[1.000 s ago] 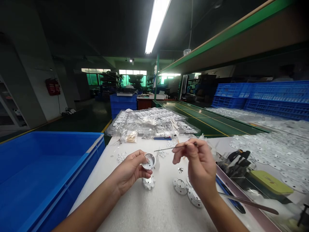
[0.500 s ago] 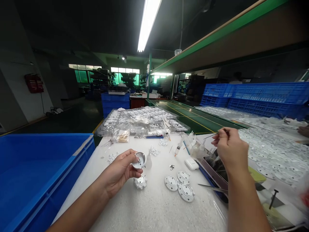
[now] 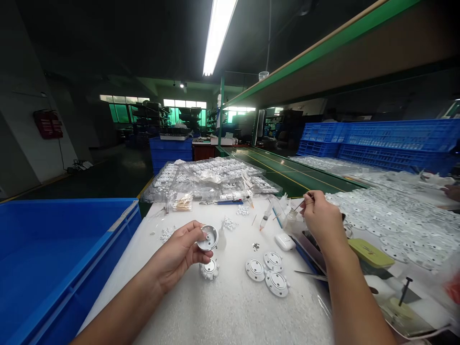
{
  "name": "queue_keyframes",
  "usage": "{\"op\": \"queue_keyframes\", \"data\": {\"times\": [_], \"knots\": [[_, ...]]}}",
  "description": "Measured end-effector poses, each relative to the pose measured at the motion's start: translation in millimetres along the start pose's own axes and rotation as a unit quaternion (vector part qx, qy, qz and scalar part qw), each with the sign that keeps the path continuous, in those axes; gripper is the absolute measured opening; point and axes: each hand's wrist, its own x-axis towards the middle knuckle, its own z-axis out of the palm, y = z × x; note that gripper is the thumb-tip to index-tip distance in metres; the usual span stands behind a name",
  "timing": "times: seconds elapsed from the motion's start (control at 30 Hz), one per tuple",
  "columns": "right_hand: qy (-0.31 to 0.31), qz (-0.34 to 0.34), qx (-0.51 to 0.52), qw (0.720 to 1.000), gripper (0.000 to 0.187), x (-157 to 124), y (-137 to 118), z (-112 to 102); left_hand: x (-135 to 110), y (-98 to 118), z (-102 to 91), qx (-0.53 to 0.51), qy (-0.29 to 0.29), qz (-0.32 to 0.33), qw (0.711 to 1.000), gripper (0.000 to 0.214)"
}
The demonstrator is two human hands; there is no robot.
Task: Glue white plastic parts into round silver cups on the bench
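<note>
My left hand (image 3: 179, 251) is closed round a small round white cap (image 3: 208, 238), held just above the white foam mat (image 3: 230, 306). Right below it lies a toothed white part (image 3: 209, 269). My right hand (image 3: 321, 223) is pinched on a thin stick (image 3: 299, 206), whose tip points down toward a small clear bottle (image 3: 289, 221) at the right of the mat. Three round white discs (image 3: 268, 273) lie between my hands, with a small white case (image 3: 285, 242) beyond them.
A large blue crate (image 3: 64, 258) stands at the left. Clear trays of small white parts (image 3: 212, 179) sit at the far end of the table, with cotton swabs (image 3: 182, 203) beside them. At the right are a yellow-green tin (image 3: 370, 253), tweezers (image 3: 311, 274) and many white discs (image 3: 391, 215). Blue crates (image 3: 377, 141) stand behind.
My right hand swung with the stick from beside the cap out to the right, then came down and left to the small bottle. The left hand kept the cap almost still.
</note>
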Motion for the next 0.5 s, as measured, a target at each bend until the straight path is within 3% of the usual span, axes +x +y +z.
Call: {"op": "queue_keyframes", "data": {"times": [0.13,0.23,0.3,0.37,0.5], "knots": [[-0.007,0.003,0.003,1.000,0.037,0,1,3,0,1,1.3,0.022,0.005,0.007,1.000,0.013],[0.078,-0.014,0.057,0.995,0.060,-6,-13,0,-1,2,1.8,0.091,0.015,0.050,0.994,0.013],[0.137,-0.040,0.137,0.980,0.052,-15,-31,-3,-1,1,1.3,0.168,0.040,0.108,0.979,0.014],[0.147,-0.075,0.238,0.957,0.043,-30,-55,-5,-1,-1,0.8,0.241,0.070,0.172,0.953,0.013],[0.058,-0.196,0.393,0.897,0.027,-75,-104,0,-2,-4,1.7,0.312,0.097,0.241,0.914,0.010]]}}
